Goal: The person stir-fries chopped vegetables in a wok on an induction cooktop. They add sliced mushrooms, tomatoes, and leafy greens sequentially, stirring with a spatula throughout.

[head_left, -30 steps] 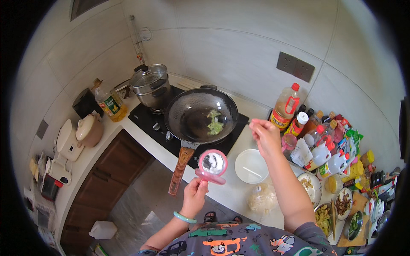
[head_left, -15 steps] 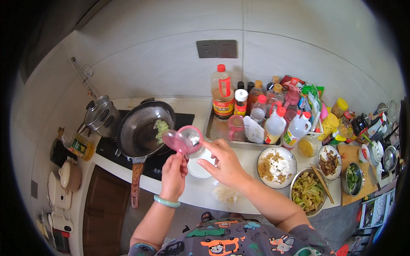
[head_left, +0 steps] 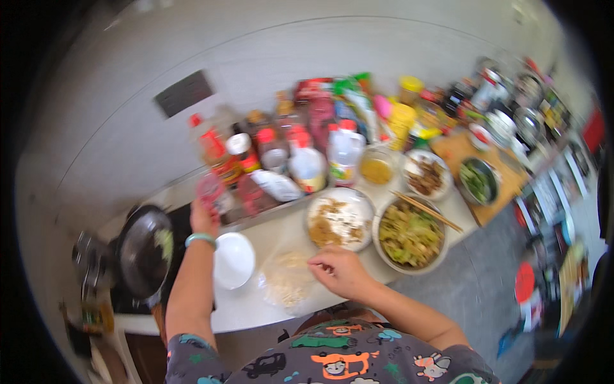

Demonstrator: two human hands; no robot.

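Note:
My left hand, a green bangle on its wrist, is closed around a pink seasoning jar at the left front edge of the metal tray. Motion blurs the jar, and I cannot tell whether its lid is up. A white bowl stands just right of that wrist. My right hand hovers at the near side of a white plate bearing brownish food remains. Its fingers are curled in, with nothing visible in them. Beside it lies a clear plastic bag of pale bits.
A dark wok with chopped green bits sits on the stove at left. Bottles and packets crowd the tray. To the right are a bowl of cooked greens with chopsticks across it, a plate of browned pieces and a cutting board.
The view has swung right. My left hand has carried the pink jar from near the wok to the tray. My right hand has left the jar, moved right, and curled its fingers.

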